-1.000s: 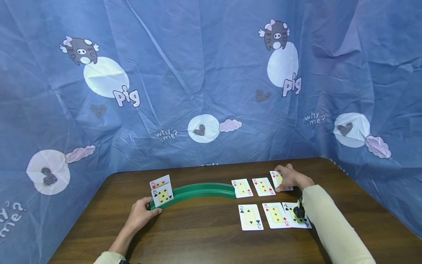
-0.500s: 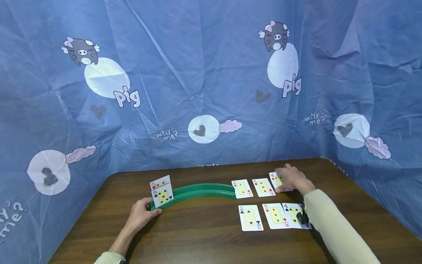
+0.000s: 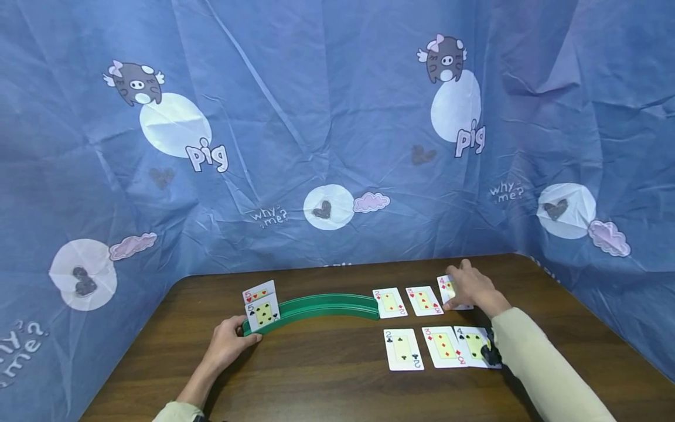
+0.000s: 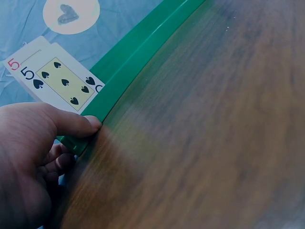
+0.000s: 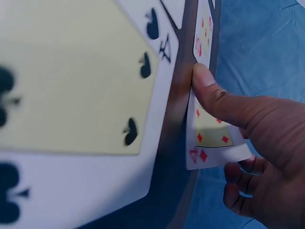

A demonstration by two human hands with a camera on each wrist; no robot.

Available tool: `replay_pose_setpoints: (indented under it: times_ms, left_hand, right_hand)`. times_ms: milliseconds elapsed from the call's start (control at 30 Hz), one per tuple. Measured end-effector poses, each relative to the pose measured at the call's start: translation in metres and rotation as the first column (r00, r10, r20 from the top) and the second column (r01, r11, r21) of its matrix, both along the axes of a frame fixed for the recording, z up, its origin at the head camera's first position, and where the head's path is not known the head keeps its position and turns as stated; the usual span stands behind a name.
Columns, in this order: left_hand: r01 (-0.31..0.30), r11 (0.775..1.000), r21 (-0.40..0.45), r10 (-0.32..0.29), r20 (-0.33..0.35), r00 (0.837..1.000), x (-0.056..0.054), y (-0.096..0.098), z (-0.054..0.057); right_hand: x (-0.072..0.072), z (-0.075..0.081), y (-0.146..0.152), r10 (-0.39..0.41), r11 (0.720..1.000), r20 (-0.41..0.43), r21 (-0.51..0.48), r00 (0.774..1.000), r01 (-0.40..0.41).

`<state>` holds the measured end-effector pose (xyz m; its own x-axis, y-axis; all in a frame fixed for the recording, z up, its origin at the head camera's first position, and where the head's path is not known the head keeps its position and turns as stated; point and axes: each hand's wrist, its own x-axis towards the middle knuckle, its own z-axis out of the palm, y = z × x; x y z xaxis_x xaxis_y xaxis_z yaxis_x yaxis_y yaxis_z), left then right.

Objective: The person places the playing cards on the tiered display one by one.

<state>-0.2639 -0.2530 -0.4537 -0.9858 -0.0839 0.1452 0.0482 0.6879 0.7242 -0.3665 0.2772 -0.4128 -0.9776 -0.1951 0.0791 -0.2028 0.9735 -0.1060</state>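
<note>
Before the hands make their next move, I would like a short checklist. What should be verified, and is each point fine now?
1. The left hand grips the green card holder: ok, at its left end.
2. The 5 of spades and 5 of hearts stand in the holder: ok, spades in front.
3. The right hand has the 4 of diamonds: ok, between thumb and fingers.
4. That card is fully off the table: cannot tell.
5. A gap separates the 3 of diamonds and 4 of spades: not ok, none shows.

Perhaps a booth: blue cloth walls [image 3: 337,135], 1 wooden table [image 3: 327,375].
</note>
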Motion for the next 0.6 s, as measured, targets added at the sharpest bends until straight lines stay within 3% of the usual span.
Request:
replay_pose_setpoints:
  times_ms: [233, 600]
  left_hand:
    - [-0.007, 1.000, -0.002, 0.007, 0.011, 1.000, 0.000, -0.001, -0.001]
    - [-0.012, 1.000, 0.009, 0.012, 0.043, 0.999, -0.001, 0.000, 0.001]
  right_hand:
    - [0.004, -0.002, 0.006, 0.030, 0.998, -0.041, -0.059, 0.999, -0.033]
    - [0.004, 0.003, 0.019, 0.028, 0.984, -0.025, -0.176, 0.999, -0.032]
